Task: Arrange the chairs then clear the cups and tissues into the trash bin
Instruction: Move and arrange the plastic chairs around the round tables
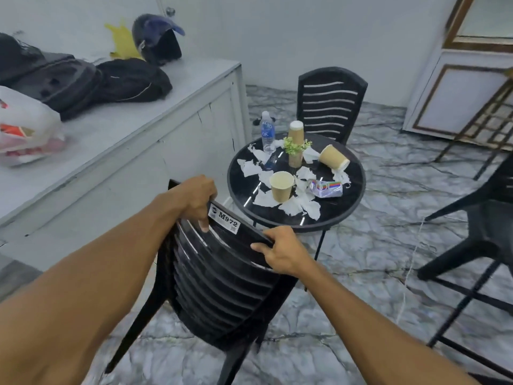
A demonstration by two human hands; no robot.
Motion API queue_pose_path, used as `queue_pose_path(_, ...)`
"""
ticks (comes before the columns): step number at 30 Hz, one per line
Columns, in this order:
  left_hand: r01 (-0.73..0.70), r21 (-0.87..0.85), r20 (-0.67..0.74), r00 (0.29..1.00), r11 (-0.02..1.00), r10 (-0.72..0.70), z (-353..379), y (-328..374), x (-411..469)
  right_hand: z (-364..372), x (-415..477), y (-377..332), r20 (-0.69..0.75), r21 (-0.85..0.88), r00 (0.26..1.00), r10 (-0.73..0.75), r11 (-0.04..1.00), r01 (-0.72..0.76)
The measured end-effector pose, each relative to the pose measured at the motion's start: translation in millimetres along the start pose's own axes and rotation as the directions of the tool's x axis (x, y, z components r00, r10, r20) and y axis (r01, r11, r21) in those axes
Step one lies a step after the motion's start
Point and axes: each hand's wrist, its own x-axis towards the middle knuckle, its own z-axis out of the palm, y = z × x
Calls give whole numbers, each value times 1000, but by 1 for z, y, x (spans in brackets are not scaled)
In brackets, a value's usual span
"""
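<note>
left hand (197, 196) curled over chair (222, 287) top rail | right hand (283, 250) gripping same rail, thumb forward

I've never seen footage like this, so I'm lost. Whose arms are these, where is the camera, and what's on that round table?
There is no machine here. A person wears a camera on the head, looking forward and down, so the arms are their own. The left hand and right hand both grip the top of a black chair. Beyond it, a round table holds an upright paper cup, a tipped cup, crumpled tissues, a water bottle and a small plant. A second chair stands behind the table.
</note>
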Motion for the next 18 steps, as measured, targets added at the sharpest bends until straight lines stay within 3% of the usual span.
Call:
queue_pose_path(6,-3,-73,-229,973,997,-14,21,0,-80,-4,-50,-31,-69,-157,979,-190,972,177)
queue_pose_path(11,-77,-94,-374,927,993,36,99,4,-125,35,-105,-8,-122,-379,920,-373,874,304)
queue_pose_path(15,-151,-53,-374,919,987,121,186,19,-146,98,-145,30,24,-409,958,-286,872,270)
queue_pose_path(17,-80,-61,-377,925,995,51,212,13,-155,127,-150,34,94,-430,973,-212,872,232)
queue_pose_path(18,6,-52,-312,950,999,-22,218,5,-158,134,-144,28,116,-441,978,-173,873,207)
